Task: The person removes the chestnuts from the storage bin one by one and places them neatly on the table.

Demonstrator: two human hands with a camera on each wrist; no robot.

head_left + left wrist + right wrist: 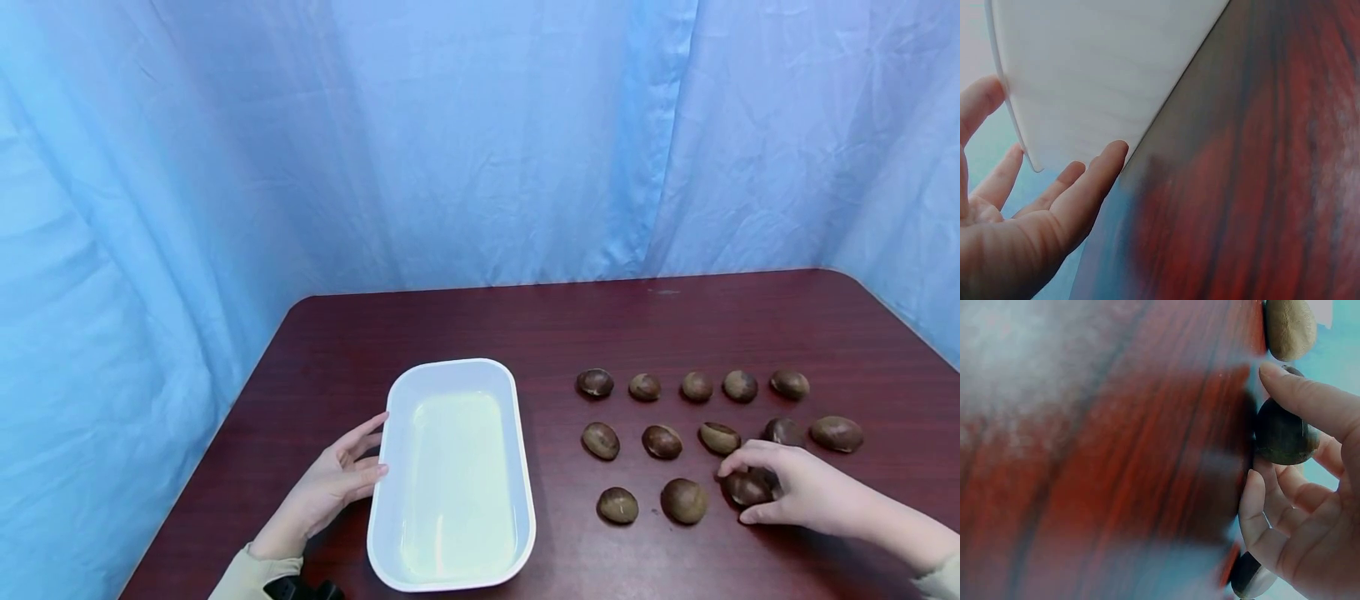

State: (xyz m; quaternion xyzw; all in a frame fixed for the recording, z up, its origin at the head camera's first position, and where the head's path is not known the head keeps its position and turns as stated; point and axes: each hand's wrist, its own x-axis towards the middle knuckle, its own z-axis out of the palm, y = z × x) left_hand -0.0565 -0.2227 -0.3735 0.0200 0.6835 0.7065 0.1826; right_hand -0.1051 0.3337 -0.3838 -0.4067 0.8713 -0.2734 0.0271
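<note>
On the left, a white rectangular tray [377,533] with rounded corners stands on the table. My left hand [330,487] touches its near-left side, fingers spread and fairly straight; in the left wrist view, fingertips [988,94] meet the rim and another rests low by the outer wall. At right, my right hand [798,487] has thumb and fingers curved round a dark brown, glossy chestnut [747,490], which sits at the tabletop. The right wrist view shows this chestnut [1285,434] between thumb and fingers. A second chestnut [785,432] is partly hidden behind the hand.
Several brown chestnuts lie in loose rows, among them a far-row chestnut [595,382], a rightmost chestnut [837,433] and a near-row chestnut [684,501]. The dark red table [465,321] has blue curtains [487,150] behind it and at both sides.
</note>
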